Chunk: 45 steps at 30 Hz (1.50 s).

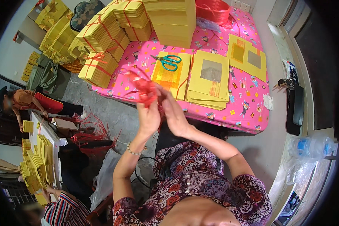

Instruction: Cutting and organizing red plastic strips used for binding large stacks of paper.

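Observation:
A crumpled bundle of red plastic string (145,89) is in front of me, above the near edge of the table, its loose ends spreading to the upper left. My left hand (149,117) is closed around its lower part. Facing it, my right hand (176,117) presses against the bundle with its fingers together, partly hiding the string between the palms. Just beyond lie teal-handled scissors (169,62) on a stack of yellow paper (182,88) with an orange-gold patch. Beside it sits another yellow paper stack (211,81) with a grey patch.
Tied yellow paper bundles (100,69) and a tall paper stack (171,22) stand at the back of the pink patterned table (248,113). A red basin (213,9) is behind them. To the left, two people (30,101) work at a white table; red string scraps (94,135) litter the floor.

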Each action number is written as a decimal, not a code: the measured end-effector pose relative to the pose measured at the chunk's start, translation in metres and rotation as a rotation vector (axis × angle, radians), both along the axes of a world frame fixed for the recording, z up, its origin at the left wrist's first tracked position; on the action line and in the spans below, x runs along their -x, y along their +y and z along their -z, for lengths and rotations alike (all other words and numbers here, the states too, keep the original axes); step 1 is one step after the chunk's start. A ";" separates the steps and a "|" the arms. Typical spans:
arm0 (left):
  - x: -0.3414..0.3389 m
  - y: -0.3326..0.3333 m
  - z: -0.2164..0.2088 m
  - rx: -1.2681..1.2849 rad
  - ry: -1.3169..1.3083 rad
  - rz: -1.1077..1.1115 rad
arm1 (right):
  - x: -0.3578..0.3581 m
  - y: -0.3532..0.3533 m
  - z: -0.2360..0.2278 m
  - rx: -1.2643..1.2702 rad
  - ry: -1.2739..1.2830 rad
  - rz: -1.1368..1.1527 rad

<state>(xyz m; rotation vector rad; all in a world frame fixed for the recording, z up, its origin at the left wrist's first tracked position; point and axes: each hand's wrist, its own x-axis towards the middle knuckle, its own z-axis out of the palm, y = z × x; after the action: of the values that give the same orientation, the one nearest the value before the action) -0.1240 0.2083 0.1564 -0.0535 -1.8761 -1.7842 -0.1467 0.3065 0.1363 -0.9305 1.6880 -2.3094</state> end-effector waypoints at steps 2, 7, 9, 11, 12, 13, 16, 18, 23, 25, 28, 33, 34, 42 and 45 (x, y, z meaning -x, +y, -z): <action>-0.004 0.007 -0.033 -0.184 0.034 -0.021 | -0.013 0.001 0.029 -0.141 0.021 -0.070; -0.027 -0.007 -0.078 -0.538 0.008 0.246 | -0.034 -0.007 0.031 -0.143 0.314 0.031; -0.033 -0.010 -0.091 -0.569 0.015 0.252 | -0.038 -0.011 0.030 -0.164 0.260 -0.048; -0.039 -0.016 -0.101 -0.620 0.178 0.484 | -0.042 -0.015 0.047 -0.183 0.197 -0.136; -0.041 -0.015 -0.112 -0.628 0.199 0.496 | -0.047 -0.018 0.075 -0.218 0.191 -0.198; -0.045 -0.015 -0.122 -0.640 0.218 0.509 | -0.053 -0.021 0.098 -0.255 0.183 -0.259; -0.063 -0.024 -0.150 -0.613 0.305 0.421 | -0.056 -0.011 0.144 -0.335 0.165 -0.265; -0.083 -0.039 -0.161 -0.618 0.430 0.483 | -0.057 -0.007 0.171 -0.404 0.206 -0.263; -0.114 -0.075 -0.178 -0.471 0.427 0.388 | -0.042 0.001 0.225 -0.510 0.159 -0.242; -0.121 -0.097 -0.170 -0.383 0.349 0.265 | -0.041 -0.003 0.223 -0.397 0.131 -0.138; -0.128 -0.145 -0.110 -0.100 -0.159 -0.078 | -0.032 0.002 0.200 -0.418 0.204 -0.069; -0.089 -0.142 0.020 0.374 -0.750 0.074 | -0.021 0.009 0.123 -0.534 0.474 0.011; -0.085 -0.147 0.052 0.391 -0.900 0.170 | -0.022 0.010 0.108 -0.528 0.548 -0.015; -0.069 -0.150 0.169 0.845 -0.895 0.392 | -0.048 -0.014 0.105 -0.564 0.728 -0.022; -0.050 -0.119 0.132 0.048 -1.326 0.675 | -0.062 -0.022 0.108 -0.636 0.788 -0.071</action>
<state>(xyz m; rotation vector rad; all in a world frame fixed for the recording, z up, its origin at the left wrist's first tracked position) -0.0737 0.0896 0.0247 0.7330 -3.0422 -2.5198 -0.0850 0.2841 0.0282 -1.7892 2.3660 -1.2199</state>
